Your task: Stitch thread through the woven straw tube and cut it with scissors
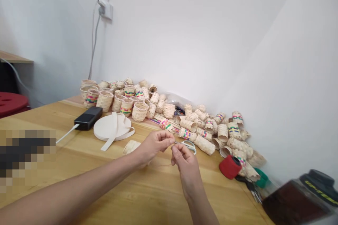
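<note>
Near the middle of the wooden table (148,197), my left hand (158,146) pinches with thumb and forefinger; what lies between them is too small to make out. Just to its right and slightly lower, my right hand (185,160) is closed in a similar pinch, its fingertips close to the left ones. A thin reddish strand shows faintly between my wrists. Scissors with pale handles (189,146) lie right behind my fingers. A small woven basket (131,146) rests on its side behind my left wrist, partly hidden by it.
Many woven baskets (139,111) line the wall. At the left are a white ribbon roll (107,126) and a black device (88,117) with a white cable. Red thread (229,167), black-handled scissors (249,184) and a dark jar (298,197) stand or lie at the right.
</note>
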### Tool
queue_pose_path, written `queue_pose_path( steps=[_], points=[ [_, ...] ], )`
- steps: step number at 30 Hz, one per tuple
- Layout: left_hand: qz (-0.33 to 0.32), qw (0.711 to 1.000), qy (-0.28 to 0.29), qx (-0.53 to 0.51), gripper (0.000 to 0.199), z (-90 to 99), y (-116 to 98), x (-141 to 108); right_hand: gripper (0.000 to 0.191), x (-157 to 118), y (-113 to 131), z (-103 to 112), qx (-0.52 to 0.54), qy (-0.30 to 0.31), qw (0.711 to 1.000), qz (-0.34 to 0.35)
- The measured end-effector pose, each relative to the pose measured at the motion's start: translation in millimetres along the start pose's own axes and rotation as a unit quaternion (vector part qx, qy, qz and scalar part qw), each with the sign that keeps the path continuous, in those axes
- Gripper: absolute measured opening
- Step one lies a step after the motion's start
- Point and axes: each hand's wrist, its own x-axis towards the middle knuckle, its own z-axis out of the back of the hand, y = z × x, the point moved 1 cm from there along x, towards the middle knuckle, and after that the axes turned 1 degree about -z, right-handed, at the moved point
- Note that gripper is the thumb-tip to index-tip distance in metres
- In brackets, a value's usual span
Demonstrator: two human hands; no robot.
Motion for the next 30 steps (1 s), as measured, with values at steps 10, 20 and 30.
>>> queue_pose_path(
  steps=[10, 20, 30],
  points=[
    [-0.325, 0.780, 0.084, 0.528, 0.020, 31.2, -35, -17, 0.019, 14, 33, 4, -0.465, 0.071, 0.862, 0.186],
    [-0.225, 0.760, 0.026, 0.609, 0.020, 37.2, -9, -21, 0.016, 24, 39, -4, -0.401, 0.124, 0.901, 0.113],
    [0.017, 0.999, -0.033, 0.028, 0.034, 43.3, 3, -25, 0.053, 29, 24, -17, 0.050, 0.148, 0.987, -0.036]
  ],
)
